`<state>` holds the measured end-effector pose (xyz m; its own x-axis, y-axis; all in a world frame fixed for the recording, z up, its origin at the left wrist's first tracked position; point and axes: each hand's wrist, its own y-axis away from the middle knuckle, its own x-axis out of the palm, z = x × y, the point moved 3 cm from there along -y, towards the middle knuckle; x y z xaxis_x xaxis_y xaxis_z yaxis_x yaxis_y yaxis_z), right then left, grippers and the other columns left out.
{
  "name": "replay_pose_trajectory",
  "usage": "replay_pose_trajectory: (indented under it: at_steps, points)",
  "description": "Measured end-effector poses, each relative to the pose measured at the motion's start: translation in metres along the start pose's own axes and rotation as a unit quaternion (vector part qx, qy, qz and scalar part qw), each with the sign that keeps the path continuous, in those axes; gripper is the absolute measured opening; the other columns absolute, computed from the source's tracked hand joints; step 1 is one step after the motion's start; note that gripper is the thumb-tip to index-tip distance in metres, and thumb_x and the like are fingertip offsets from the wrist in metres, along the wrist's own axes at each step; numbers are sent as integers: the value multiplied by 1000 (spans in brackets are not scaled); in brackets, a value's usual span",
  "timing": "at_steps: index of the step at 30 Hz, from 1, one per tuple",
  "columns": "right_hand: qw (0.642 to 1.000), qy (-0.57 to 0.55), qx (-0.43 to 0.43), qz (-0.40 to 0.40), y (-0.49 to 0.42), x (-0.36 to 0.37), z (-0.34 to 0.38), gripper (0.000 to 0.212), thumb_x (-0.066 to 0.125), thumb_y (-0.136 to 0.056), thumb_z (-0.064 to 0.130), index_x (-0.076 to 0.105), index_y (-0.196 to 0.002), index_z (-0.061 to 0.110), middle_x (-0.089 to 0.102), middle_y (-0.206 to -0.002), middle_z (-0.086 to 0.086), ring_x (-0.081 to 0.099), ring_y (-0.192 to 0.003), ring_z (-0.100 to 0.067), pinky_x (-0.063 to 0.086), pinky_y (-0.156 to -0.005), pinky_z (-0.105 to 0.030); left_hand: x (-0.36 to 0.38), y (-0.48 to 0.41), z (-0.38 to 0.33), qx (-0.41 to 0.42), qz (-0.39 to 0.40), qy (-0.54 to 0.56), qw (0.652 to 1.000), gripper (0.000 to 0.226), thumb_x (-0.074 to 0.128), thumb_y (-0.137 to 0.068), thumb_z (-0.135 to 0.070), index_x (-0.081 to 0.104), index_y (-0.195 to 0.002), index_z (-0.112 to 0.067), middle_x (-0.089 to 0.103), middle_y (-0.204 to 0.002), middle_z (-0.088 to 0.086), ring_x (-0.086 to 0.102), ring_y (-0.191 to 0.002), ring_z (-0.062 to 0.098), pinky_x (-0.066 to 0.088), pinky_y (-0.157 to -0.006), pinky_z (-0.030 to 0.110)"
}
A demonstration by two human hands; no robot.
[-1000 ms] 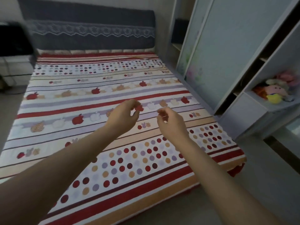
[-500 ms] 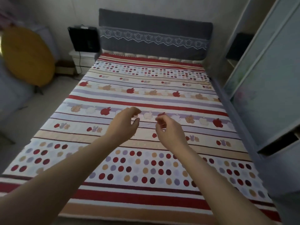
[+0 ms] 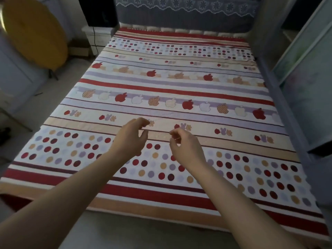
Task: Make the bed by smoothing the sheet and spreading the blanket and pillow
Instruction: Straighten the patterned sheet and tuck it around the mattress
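Left hand (image 3: pixel 130 141) and right hand (image 3: pixel 187 150), side by side, fingers loosely curled and empty; patterned sheet (image 3: pixel 179 83) lies flat beneath and beyond them.

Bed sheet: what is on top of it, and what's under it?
Nothing rests on the sheet in view; the left hand and right hand hover above it, holding nothing. Whatever lies beneath is covered.

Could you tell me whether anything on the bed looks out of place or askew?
Little stands out: the patterned sheet lies flat, its stripes running straight. Only a faint crease shows near its far right corner, by the headboard.
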<state>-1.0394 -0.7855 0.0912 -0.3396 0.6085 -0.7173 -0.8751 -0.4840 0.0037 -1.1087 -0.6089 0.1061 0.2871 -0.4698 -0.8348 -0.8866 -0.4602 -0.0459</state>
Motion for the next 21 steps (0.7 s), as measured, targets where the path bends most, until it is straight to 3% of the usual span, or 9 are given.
replay_pose_trajectory:
  at_steps: [2,6,9,14,21]
  points:
    - [1000,0,8,13,2,21,-16,27,56,-101,27,62,-127,23,65,-120,8,61,-106,-8,52,-86,-24,17,4,19,-6,13,2,1000,32,57,-100,-22,58,-132,-24,63,-129,-4,63,-96,7,45,-73,11]
    - [998,19,35,44,13,67,-50,27,56,-101,26,61,-127,23,65,-121,7,63,-103,-10,55,-83,-25,50,16,53,-27,32,13,999,32,57,-100,-20,58,-133,-22,63,-131,-3,64,-99,11,51,-80,19]
    - [996,34,58,61,25,112,-80,28,56,-101,28,60,-128,24,66,-122,6,64,-103,-11,58,-86,-29,81,29,84,-44,64,30,997,31,55,-102,-20,59,-133,-20,62,-129,-3,65,-84,4,54,-76,20]
    - [993,45,77,82,45,177,-118,26,58,-100,25,61,-126,23,67,-117,7,66,-100,-12,58,-82,-27,133,54,140,-52,108,19,993,30,56,-101,-22,61,-130,-21,63,-132,-3,61,-118,13,50,-98,31]
    - [985,49,105,125,83,262,-171,27,58,-100,25,62,-126,22,64,-120,7,63,-103,-10,57,-86,-29,208,91,205,-64,176,9,982,31,56,-101,-21,60,-132,-20,64,-130,-3,62,-117,14,50,-99,31]
